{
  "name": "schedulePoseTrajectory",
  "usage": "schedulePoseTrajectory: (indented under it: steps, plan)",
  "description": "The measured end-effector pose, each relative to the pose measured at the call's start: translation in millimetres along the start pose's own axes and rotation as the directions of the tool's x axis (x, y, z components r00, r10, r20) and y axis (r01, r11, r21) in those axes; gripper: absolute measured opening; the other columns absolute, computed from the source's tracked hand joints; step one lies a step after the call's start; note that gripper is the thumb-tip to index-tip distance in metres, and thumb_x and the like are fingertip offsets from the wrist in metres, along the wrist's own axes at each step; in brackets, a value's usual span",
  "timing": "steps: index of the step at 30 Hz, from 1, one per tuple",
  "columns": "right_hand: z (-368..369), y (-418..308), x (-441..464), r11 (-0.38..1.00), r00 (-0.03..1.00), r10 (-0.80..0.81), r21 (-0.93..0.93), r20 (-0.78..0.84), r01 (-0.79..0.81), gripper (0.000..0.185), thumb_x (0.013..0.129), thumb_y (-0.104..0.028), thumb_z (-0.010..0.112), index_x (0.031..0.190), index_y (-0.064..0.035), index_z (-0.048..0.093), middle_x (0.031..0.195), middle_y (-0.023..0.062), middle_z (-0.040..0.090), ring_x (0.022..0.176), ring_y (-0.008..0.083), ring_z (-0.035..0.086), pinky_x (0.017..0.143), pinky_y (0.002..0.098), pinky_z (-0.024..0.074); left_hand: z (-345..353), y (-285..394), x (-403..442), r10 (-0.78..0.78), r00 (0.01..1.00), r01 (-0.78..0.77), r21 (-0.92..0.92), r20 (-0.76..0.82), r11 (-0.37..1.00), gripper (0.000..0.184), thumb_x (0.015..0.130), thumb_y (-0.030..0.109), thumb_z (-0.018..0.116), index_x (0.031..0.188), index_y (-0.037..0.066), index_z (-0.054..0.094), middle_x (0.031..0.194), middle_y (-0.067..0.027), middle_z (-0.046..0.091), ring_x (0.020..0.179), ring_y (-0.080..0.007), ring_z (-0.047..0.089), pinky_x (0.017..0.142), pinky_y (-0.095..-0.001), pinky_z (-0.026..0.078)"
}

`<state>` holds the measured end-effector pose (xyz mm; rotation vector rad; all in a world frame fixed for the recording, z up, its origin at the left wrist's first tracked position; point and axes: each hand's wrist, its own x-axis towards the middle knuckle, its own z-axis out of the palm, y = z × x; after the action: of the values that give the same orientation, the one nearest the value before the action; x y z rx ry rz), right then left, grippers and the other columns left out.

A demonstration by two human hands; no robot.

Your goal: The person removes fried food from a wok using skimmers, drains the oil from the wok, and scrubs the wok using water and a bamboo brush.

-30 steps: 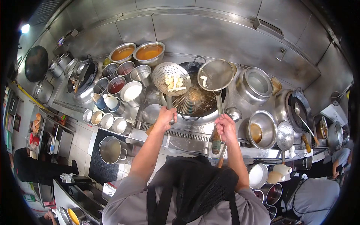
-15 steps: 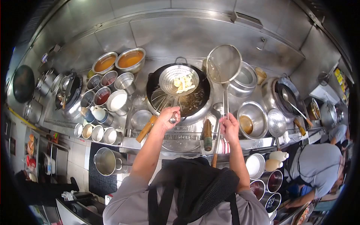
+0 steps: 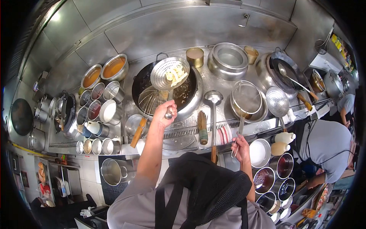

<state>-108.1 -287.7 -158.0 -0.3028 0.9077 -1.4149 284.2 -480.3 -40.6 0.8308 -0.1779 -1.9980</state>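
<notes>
My left hand (image 3: 165,113) is closed round the handle of a perforated skimmer (image 3: 159,76), holding it above a black wok (image 3: 140,82) with dark liquid. Pale food pieces (image 3: 175,75) lie in the skimmer's bowl. In my right hand (image 3: 241,148) is the handle of a round mesh strainer (image 3: 247,97), whose head is over a metal bowl (image 3: 262,116). A wire skimmer (image 3: 150,101) with a wooden handle rests across the wok's left side. Between my hands lie a ladle (image 3: 213,114) and a bamboo brush (image 3: 203,128).
At the left are bowls of orange liquid (image 3: 115,68) and several metal seasoning pots (image 3: 109,111). Behind the strainer sits a large metal pot (image 3: 228,63). Another perforated skimmer (image 3: 277,101) lies at the right, near a second wok (image 3: 284,72). A person in grey (image 3: 324,149) bends at far right.
My right hand has moved the mesh strainer down and to the right, from beside the wok to over the metal bowl. My left hand still holds the skimmer over the wok. The view has turned right.
</notes>
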Motion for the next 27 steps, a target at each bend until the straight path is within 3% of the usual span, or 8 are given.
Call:
schedulePoseTrajectory:
  steps: [3,13,16,17,20,24,25,27]
  plan:
    - [-4.0,-4.2,-0.6,0.982,0.986,0.099,-0.149,-0.136,-0.119,0.021,0.103,-0.021,0.053,0.114,-0.0033,0.053,0.094,0.0105,0.063,0.069,0.0220,0.066,0.063,0.0375,0.0603,2.9,-0.1,-1.8,0.034,0.998,-0.036,0.032,0.046,0.999,0.011,0.094,0.009,0.062,0.088,0.005,0.054,0.070,-0.0043,0.056,0.053,-0.0109,0.051,0.048,-0.0259,0.041]
    - [-21.4,6.9,6.7,0.688,0.959,-0.087,-0.712,-0.271,-0.139,0.050,0.096,-0.028,0.063,0.132,0.0058,0.050,0.085,0.0086,0.060,0.065,0.0164,0.062,0.056,0.0328,0.0554,-1.0,-20.2,-26.3,0.204,0.979,-0.203,0.160,0.007,0.966,0.013,0.092,0.011,0.066,0.086,0.004,0.056,0.069,-0.0041,0.057,0.052,-0.0134,0.054,0.045,-0.0313,0.045]
    - [-17.4,-5.6,6.4,0.305,0.911,-0.278,-0.927,-0.305,-0.218,0.057,0.094,-0.025,0.065,0.135,0.0100,0.048,0.087,0.0151,0.064,0.070,0.0241,0.064,0.063,0.0369,0.0549,-17.3,-20.5,-25.4,0.150,0.986,-0.158,0.107,0.076,0.982,0.013,0.093,0.010,0.064,0.086,0.004,0.056,0.070,-0.0048,0.058,0.052,-0.0139,0.054,0.045,-0.0314,0.044]
    - [-17.3,-9.5,4.1,-0.136,0.886,-0.464,-0.987,-0.018,-0.091,0.056,0.091,-0.022,0.066,0.132,0.0118,0.050,0.095,0.0223,0.066,0.081,0.0335,0.065,0.075,0.0400,0.0530,-18.6,-20.9,-27.8,0.152,0.985,-0.161,0.117,0.086,0.980,0.013,0.093,0.010,0.064,0.086,0.004,0.056,0.069,-0.0048,0.057,0.052,-0.0140,0.054,0.045,-0.0314,0.044]
    - [29.7,-20.4,2.8,-0.336,0.679,-0.680,-0.940,0.278,0.048,0.054,0.090,-0.020,0.066,0.133,0.0102,0.052,0.099,0.0243,0.066,0.091,0.0386,0.062,0.084,0.0419,0.0509,-18.1,-19.9,-29.8,0.157,0.983,-0.169,0.134,0.100,0.976,0.013,0.092,0.009,0.065,0.085,0.003,0.056,0.068,-0.0051,0.057,0.052,-0.0144,0.054,0.044,-0.0311,0.044]
    - [143.9,-23.8,15.8,0.185,0.899,-0.405,-0.947,0.169,0.262,0.051,0.097,-0.024,0.063,0.136,0.0068,0.053,0.121,0.0167,0.065,0.102,0.0206,0.063,0.090,0.0350,0.0500,-8.8,-16.8,-31.6,0.155,0.983,-0.169,0.151,0.097,0.974,0.015,0.092,0.010,0.066,0.084,0.002,0.055,0.068,-0.0051,0.057,0.051,-0.0145,0.055,0.044,-0.0305,0.046]
    - [166.4,-9.0,23.5,0.263,0.892,-0.360,-0.888,0.273,0.378,0.052,0.098,-0.027,0.063,0.137,0.0063,0.053,0.122,0.0126,0.064,0.106,0.0181,0.062,0.091,0.0326,0.0499,-6.1,-17.7,-35.3,0.159,0.982,-0.173,0.151,0.099,0.973,0.015,0.092,0.011,0.066,0.084,0.003,0.056,0.068,-0.0050,0.057,0.051,-0.0145,0.055,0.045,-0.0304,0.046]
    - [230.1,7.8,21.3,0.638,0.982,0.051,-0.762,0.184,0.110,0.058,0.100,-0.037,0.061,0.141,0.0011,0.049,0.124,0.0117,0.063,0.108,0.0207,0.062,0.092,0.0373,0.0507,-9.2,-23.9,-36.7,0.160,0.980,-0.177,0.155,0.116,0.972,0.017,0.092,0.012,0.066,0.081,0.003,0.056,0.068,-0.0047,0.057,0.052,-0.0138,0.055,0.045,-0.0297,0.046]
